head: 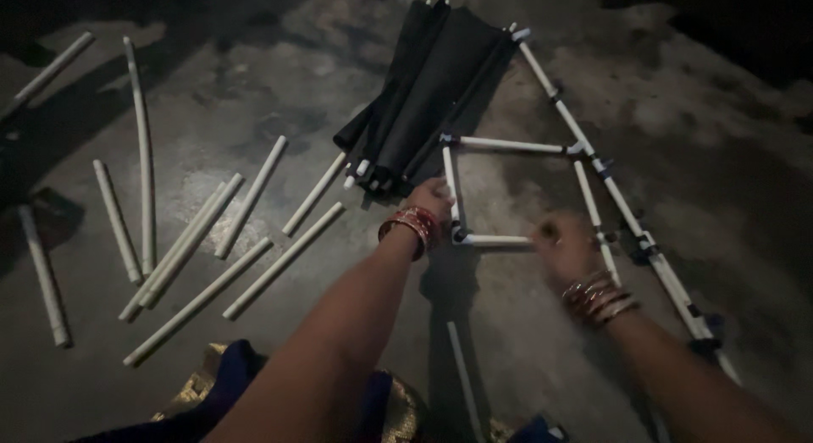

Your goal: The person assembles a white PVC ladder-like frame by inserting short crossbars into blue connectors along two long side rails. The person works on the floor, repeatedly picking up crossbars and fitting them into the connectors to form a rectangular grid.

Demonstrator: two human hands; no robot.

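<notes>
The frame of white pipes lay on the concrete floor, just right of a black fabric bundle. It seemed that the person was joining the short lower pipe into the small square of the frame. The left hand rested on the left upright pipe near the corner joint, fingers curled about it, as far as the dim light showed. The right hand was at the other end of the lower pipe, fingers closed in a loose grip on it; how tight, I could not tell. In my judgement the next move called for holding the corner steady while pushing the pipe end straight into its joint. Many loose pipes lay well apart on the left.
</notes>
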